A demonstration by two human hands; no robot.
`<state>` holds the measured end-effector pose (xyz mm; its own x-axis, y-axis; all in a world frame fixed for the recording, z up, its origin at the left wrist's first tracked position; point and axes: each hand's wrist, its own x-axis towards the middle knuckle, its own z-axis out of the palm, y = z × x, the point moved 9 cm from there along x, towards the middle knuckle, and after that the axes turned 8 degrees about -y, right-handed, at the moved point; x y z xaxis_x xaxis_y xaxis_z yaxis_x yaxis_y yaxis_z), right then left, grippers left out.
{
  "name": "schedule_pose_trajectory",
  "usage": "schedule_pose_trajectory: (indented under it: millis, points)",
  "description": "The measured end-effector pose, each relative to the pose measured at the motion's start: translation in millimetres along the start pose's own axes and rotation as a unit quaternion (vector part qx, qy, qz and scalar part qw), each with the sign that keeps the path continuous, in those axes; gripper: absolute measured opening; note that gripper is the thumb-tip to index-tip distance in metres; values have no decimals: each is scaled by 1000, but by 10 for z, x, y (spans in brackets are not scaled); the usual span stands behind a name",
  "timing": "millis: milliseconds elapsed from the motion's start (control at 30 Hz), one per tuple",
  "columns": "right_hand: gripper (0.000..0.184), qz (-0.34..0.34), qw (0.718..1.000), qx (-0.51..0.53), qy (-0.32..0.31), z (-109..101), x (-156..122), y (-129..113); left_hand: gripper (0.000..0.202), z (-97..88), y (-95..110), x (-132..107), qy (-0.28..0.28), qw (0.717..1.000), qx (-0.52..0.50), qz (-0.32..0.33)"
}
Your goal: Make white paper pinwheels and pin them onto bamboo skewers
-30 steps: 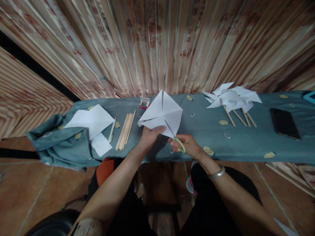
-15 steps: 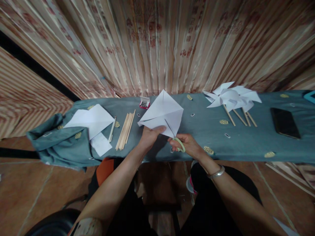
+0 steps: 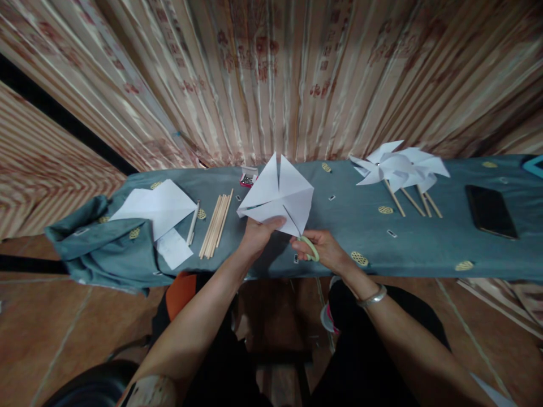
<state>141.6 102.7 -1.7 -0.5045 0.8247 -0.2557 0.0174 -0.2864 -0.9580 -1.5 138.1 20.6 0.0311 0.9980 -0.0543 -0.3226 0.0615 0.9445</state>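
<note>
A white square sheet of paper [image 3: 292, 195], turned cornerwise, is held above the table in front of me. Slits run inward from its far and left corners. My left hand [image 3: 258, 234] grips its near left edge, thumb on top and the other fingers hidden beneath. My right hand [image 3: 320, 247] is closed round the pale green handles of a pair of scissors [image 3: 313, 250]. One dark blade lies over the paper, pointing in from the near corner.
Left of the paper lie several wooden sticks [image 3: 216, 226], a pen [image 3: 193, 223] and more white paper [image 3: 163, 206]. A small red box of pins [image 3: 249, 176] stands behind. To the right are paper pinwheels [image 3: 403, 167] and a black phone [image 3: 491, 211] on the green tablecloth [image 3: 356, 220].
The slit at the paper's far corner has spread into a wide gap, its two points now standing apart. Both hands and the scissors have hardly moved.
</note>
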Motion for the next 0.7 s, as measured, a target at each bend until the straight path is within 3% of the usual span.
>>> schedule_pose_trajectory:
  millis: [200, 400, 567, 700]
  points:
    - [47, 12, 1000, 10, -17, 45, 0, 11, 36, 0, 16, 4, -5, 1000, -7, 6]
    - [51, 34, 996, -28, -74, 76, -38, 26, 39, -61, 83, 35, 14, 999, -45, -5]
    - [59, 101, 985, -51, -129, 40, -159, 74, 49, -161, 209, 51, 31, 997, -73, 0]
    - [61, 115, 980, -53, -151, -84, -307, 20, 38, -229, 254, 48, 26, 997, -73, -7]
